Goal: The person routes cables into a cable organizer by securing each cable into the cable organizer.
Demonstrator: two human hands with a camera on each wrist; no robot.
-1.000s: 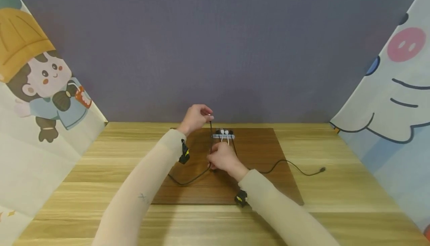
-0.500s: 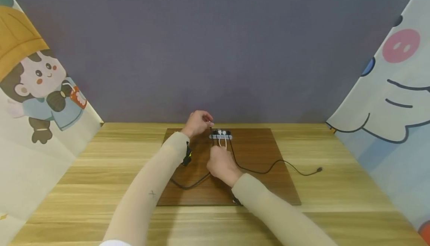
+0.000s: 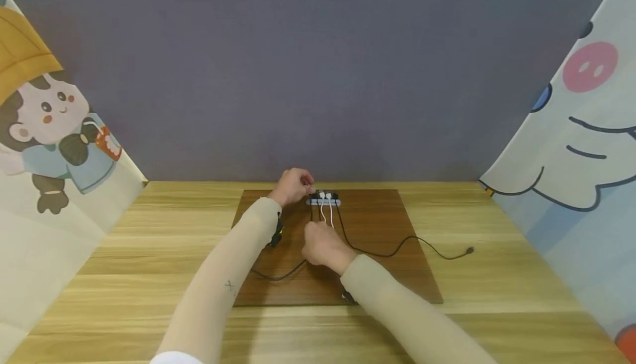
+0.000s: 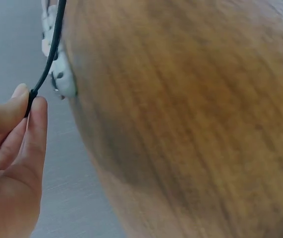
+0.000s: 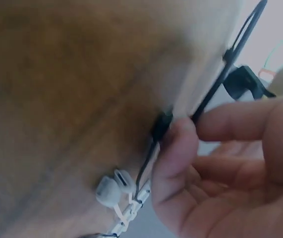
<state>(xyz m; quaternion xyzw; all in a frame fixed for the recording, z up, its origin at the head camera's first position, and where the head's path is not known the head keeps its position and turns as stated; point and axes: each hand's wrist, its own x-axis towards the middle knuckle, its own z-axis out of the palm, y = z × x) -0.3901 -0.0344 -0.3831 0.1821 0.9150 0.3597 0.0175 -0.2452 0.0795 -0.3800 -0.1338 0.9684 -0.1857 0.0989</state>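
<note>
A light-coloured cable holder [image 3: 323, 202] sits near the far edge of a brown wooden board [image 3: 377, 275], with black and white cables running through it. Just left of it, my left hand [image 3: 293, 185] pinches a black cable [image 4: 57, 34] near its end between thumb and fingers. Closer to me, my right hand [image 3: 325, 245] pinches the same cable lower down, as the right wrist view shows. That stretch of cable runs beside the holder's left end; whether it sits in a slot I cannot tell. White earbuds [image 5: 109, 191] and a black connector [image 5: 162, 126] hang near the right hand.
Another black cable [image 3: 385, 255] trails right, its plug [image 3: 470, 250] lying on the light wooden table [image 3: 502, 286]. A grey panel [image 3: 318, 77] stands behind the table. Cartoon-printed sheets [image 3: 561, 170] flank both sides.
My left hand has come down toward the holder's left end, bringing the cable end with it. My right hand has turned and shifted slightly toward me, drawing the cable straighter.
</note>
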